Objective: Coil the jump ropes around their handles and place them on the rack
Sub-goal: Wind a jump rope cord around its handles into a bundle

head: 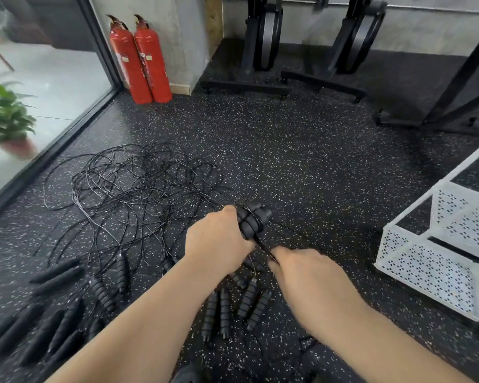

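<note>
Cluttering the floor (302, 161) around the person: a rope tangle (138, 189) of thin black cords spread left of centre, ribbed loose handles (234, 302) lying under and between the forearms, and smooth handles (57, 273) at near left, with more blurred ones nearer still. 2 fire extinguishers (141, 59) stand upright at far left against a grey wall, next to a glass panel (53, 87). A potted plant (3, 114) shows at the left edge. Black equipment stands (263, 51) sit at far centre and far right. The rack (426, 261) stands on the floor at right, well apart from both hands.

The left hand (219, 239) grips the handle pair (253, 219), with its fingers curled round it and the thumb on top. The pair sticks out to the far right of the fist, held above the floor, with several turns of cord wound round it. A cord (263, 246) runs from the pair back toward the near side into the right hand (302, 272), which pinches it just near of the left hand. The right fingertips are blurred, so the exact pinch is unclear. Other strands trail from the pair left into the tangle.

Handles are black, foam-like and ribbed in rounded segments. Cords are thin and glossy. The rack is white perforated metal in stepped tiers. The floor is black rubber flecked white. The extinguishers are red cylinders.
</note>
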A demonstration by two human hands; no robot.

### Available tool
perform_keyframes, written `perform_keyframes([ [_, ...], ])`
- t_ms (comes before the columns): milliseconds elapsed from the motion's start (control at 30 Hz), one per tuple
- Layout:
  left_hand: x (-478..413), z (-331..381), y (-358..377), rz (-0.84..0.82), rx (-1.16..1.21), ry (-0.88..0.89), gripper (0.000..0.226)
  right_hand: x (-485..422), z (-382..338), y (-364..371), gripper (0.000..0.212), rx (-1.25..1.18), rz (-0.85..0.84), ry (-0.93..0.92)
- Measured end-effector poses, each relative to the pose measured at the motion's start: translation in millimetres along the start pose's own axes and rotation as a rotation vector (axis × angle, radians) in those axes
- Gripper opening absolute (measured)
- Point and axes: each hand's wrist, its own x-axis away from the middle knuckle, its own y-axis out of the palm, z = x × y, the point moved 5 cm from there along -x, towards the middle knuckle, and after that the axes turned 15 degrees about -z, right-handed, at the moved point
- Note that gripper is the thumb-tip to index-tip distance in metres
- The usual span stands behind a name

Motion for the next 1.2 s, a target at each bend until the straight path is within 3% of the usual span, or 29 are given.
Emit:
perform_keyframes([
  [167,4.2,13.8,16.9,-0.145,-0.174,0.126,0.032,13.5,-2.4,-36.7,0.033,0.135,0.092,-0.066],
  [333,24.7,46.4,32.8,-0.184,-0.326,0.449,0.028,0.7,45.8,-51.5,0.018,-0.235,-0.002,-0.078],
  [533,42.4,66.6,27.3,-0.178,-0.285,0.691,0.033,-6.3,74.5,-47.3,0.023,-0.630,-0.108,-0.178],
  [700,50.5,68.1,15.8,-0.135,-0.158,0.739,0.038,-7.4,83.4,-39.4,0.028,-0.989,-0.111,-0.211],
  [867,50.3,60.2,5.3,-0.246,0.178,0.558,0.062,-19.5,79.6,-19.3,0.016,-1.357,-0.112,-0.136],
  [1000,38.7,48.0,5.4,-0.213,0.422,0.337,0.053,-30.7,80.4,2.3,0.032,-1.115,0.006,-0.020],
  [1200,13.1,14.8,4.5,-0.166,0.567,0.049,0.053,-23.4,40.1,12.9,0.025,-0.460,-0.020,-0.036],
])
